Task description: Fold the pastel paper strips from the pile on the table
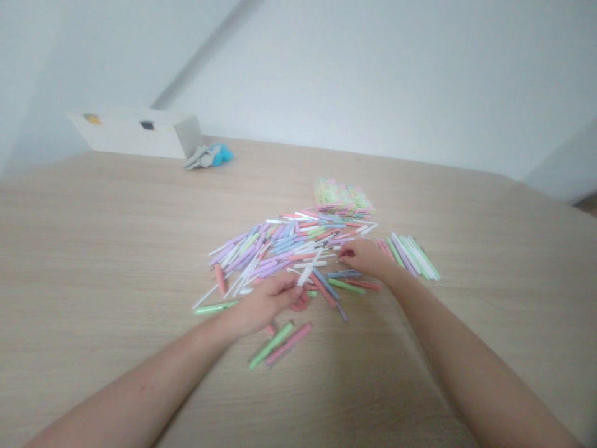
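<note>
A loose heap of several pastel pens [289, 246] in purple, pink, green, blue and white lies on the wooden table [93, 249]. My left hand [268, 302] is closed in a pinch on a white pen [308, 270] at the heap's near edge. My right hand [366, 256] rests at the heap's right edge, fingers curled and pinching at the pens; what it holds is too small to make out. A green pen [271, 344] and a pink pen [290, 342] lie side by side under my left wrist.
A neat row of several pens [410, 256] lies to the right of my right hand. A stack of green and pink packs [342, 197] sits behind the heap. A white cardboard box [135, 132] and a grey and blue cloth [208, 155] are at the far left.
</note>
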Available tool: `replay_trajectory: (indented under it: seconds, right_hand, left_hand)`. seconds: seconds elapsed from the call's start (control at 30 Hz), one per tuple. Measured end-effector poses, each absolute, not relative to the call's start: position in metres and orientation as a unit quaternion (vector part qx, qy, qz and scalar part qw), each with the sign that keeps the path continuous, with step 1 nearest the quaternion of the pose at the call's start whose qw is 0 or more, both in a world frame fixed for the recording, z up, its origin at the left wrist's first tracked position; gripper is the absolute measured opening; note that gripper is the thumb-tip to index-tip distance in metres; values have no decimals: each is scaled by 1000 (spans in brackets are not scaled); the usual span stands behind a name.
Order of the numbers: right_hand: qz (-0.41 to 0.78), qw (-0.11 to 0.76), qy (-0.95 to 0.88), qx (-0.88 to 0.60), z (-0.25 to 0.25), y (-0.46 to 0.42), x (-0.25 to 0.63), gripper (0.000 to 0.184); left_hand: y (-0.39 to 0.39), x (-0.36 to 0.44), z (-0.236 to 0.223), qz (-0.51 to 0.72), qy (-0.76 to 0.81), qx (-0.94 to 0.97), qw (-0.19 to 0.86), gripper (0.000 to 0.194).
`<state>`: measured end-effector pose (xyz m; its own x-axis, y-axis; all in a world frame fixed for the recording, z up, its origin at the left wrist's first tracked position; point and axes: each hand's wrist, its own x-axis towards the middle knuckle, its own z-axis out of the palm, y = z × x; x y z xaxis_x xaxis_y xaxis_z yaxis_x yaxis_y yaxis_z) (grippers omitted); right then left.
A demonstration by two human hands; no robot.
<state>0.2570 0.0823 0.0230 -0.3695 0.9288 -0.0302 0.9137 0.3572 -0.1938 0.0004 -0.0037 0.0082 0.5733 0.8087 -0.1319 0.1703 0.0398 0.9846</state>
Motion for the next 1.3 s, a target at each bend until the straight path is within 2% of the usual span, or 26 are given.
replay_trajectory:
  seconds: [0.43, 0.67, 0.87, 1.0, 1.07, 1.2, 1.3]
  right_hand:
    - [96, 48, -827, -552, 14, 82, 250, 11]
    - [108, 104, -827, -542, 13, 79, 252, 15]
    - [123, 217, -783, -569, 22, 58, 245, 18]
    - [355, 370, -652, -559, 34, 29, 228, 19]
    - [409, 420, -606, -537, 38, 18, 221, 21]
    - [427, 503, -566, -495, 36, 8, 216, 21]
    - [429, 526, -549, -488, 29, 6, 219, 19]
  left_hand:
    - [-2, -1, 0, 275, 368, 632, 624, 32]
    - [-1, -1, -1, 281, 361, 628, 629, 33]
    - [-2, -2, 2, 257, 365, 654, 611, 32]
    - [-4, -1, 12, 236, 363, 670, 603, 33]
    - [-5, 0, 16, 213, 378, 669, 604, 33]
    - [-6, 1, 15, 212, 360, 680, 602, 30]
    - [-6, 0, 11, 217, 342, 690, 600, 27]
